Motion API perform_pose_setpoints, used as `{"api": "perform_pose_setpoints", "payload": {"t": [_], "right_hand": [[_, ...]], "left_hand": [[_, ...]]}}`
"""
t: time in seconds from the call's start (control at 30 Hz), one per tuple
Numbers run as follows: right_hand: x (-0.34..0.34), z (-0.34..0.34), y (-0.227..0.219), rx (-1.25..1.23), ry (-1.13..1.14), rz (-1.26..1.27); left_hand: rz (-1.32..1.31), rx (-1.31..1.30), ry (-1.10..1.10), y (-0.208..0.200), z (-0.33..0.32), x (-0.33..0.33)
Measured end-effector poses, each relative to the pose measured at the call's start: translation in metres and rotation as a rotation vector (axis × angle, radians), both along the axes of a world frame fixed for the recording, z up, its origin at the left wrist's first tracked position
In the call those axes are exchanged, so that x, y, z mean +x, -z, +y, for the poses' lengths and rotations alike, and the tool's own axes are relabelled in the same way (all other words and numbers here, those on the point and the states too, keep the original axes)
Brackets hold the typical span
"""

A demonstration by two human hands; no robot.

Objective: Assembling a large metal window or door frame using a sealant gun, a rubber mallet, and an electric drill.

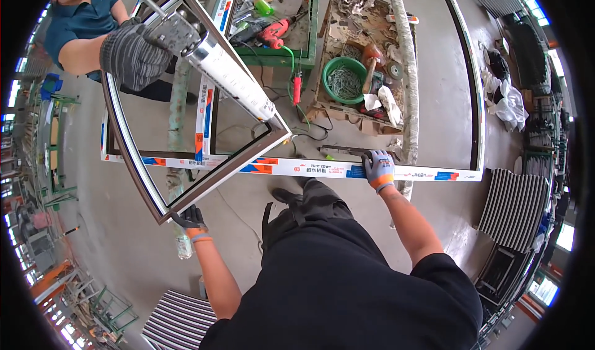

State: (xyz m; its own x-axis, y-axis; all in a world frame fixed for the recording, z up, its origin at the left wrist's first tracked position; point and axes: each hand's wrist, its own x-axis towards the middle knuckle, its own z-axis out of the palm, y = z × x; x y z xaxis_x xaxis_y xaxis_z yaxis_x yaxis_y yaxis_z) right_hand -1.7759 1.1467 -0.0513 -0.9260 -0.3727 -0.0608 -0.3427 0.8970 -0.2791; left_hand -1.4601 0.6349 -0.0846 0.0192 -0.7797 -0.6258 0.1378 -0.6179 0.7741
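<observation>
Steadying my view from afar, I'm seeing the left hand (188, 217), the nearer one, touching the near corner of the sash (223, 173), its grip too hidden to tell, with the sash lying ahead of it and its near edge slanting away rightward over the frame (427, 173). The right hand (379, 170), well apart, is grasping the frame's near rail. A co-worker's hand (133, 52) is holding a gun (229, 74) across the sash, obstructing it, while a tabletop (313, 21) beyond is carrying a drill (273, 34).
</observation>
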Motion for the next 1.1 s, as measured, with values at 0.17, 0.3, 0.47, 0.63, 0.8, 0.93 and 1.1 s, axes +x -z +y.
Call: {"api": "perform_pose_setpoints", "payload": {"t": [0.17,0.3,0.47,0.63,0.8,0.93,1.1], "right_hand": [[0.001,0.000,0.001,0.084,0.008,0.001],[0.003,0.004,0.010,0.091,0.009,0.023],[0.002,0.002,0.008,0.126,0.004,0.004],[0.003,-0.001,0.005,0.122,0.019,-0.007],[0.002,0.002,0.007,0.121,0.017,-0.020],[0.003,0.001,0.005,0.124,0.012,-0.008],[0.004,-0.001,0.004,0.106,0.012,0.011]], "left_hand": [[0.010,-0.031,0.041,-0.006,0.003,-0.005],[0.022,-0.037,0.038,-0.003,0.001,-0.001],[0.022,-0.022,0.047,0.002,0.001,-0.002],[0.018,-0.026,0.054,0.002,-0.001,0.001],[0.022,-0.029,0.038,0.000,0.003,-0.001],[0.018,-0.053,0.026,-0.005,0.007,-0.004],[0.002,-0.069,0.019,-0.007,0.007,-0.005]]}}
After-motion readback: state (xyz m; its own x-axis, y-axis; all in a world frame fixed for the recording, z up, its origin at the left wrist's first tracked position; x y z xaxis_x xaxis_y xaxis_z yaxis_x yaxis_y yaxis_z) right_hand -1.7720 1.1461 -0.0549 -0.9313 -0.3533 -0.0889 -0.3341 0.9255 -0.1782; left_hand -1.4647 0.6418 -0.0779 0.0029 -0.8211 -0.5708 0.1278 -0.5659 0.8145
